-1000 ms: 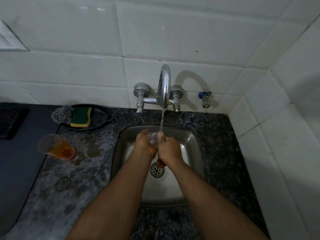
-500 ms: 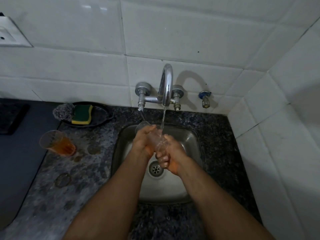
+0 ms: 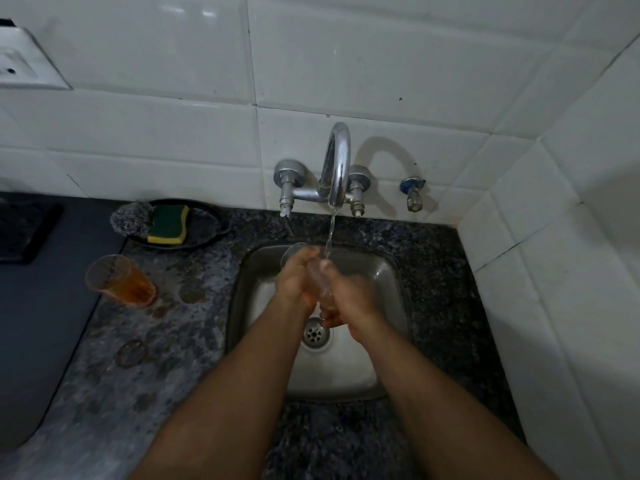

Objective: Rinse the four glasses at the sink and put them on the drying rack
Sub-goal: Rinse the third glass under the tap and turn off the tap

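Your two forearms come into view bare from the bottom edge, with no sleeves, cuffs or gloves on them. Your left hand (image 3: 294, 275) and right hand (image 3: 349, 299) are bare too. You wear no watch, bracelet or ring that shows, and both hands look wet.

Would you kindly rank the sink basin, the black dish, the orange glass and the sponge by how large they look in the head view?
Largest to smallest:
1. sink basin
2. black dish
3. orange glass, though it stands nearer the camera than the dish, so this gap is unsure
4. sponge
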### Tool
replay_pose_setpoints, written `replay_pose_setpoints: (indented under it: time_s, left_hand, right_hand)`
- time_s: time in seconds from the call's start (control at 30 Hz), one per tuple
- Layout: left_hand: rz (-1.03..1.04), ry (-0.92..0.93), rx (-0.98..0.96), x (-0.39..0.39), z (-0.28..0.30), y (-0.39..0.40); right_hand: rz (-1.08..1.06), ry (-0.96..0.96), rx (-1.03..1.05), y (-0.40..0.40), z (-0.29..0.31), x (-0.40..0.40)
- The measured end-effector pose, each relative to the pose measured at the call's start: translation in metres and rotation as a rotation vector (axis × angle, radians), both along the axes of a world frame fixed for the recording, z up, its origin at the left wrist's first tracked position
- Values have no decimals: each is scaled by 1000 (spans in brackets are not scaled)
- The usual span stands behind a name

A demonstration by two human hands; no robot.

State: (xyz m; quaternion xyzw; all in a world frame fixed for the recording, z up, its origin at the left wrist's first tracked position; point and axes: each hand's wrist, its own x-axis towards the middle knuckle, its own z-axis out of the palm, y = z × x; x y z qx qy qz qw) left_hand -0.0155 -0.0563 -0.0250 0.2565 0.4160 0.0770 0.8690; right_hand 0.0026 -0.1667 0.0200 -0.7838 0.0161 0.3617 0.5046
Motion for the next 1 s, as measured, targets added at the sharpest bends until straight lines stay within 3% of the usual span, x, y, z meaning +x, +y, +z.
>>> replay_pose_setpoints:
  time_s: [0.07,0.1,0.13,0.23,0.27,0.33,0.47,0.5,0.6,0.67,0.8,1.0]
  left_hand:
    - [4,51,44,3,0,-1]
    - [9,53,48,3,2,-1]
    - [2,31,36,1,4,0]
    - [-38,-62,-31,-4,5,5]
    - [-51,-53,-33,-4,4,5]
    - [-63,-33,-19,-5,3,-1]
    - [15,151,80,3,-3,-6]
    - [-16,152,84,5,-1,-6]
    - [-152,83,38,1,15,-5]
    - [-181,60,29,2,16,-6]
    - [-155,23,-13,-1,26,-4]
    - [-33,227,259,8,4,35]
  right_hand:
    - [50,-289,-67,-1,-7,-3]
    - [58,-320,-71,-1,-8,-4]
    - [44,-247,-51,-2,-7,-2]
    - [-4,301,131,-10,0,2]
    - [10,403,179,-15,2,4]
    - [29,396,169,-19,-3,7]
    - [45,-98,-63,-15,-14,3]
    - [29,-81,-42,-15,-14,2]
    - [-9,351,190,-23,-4,6]
    - [12,498,291,-30,0,9]
    - [0,511,359,-26,-7,10]
    - [-94,519,452,-1,0,10]
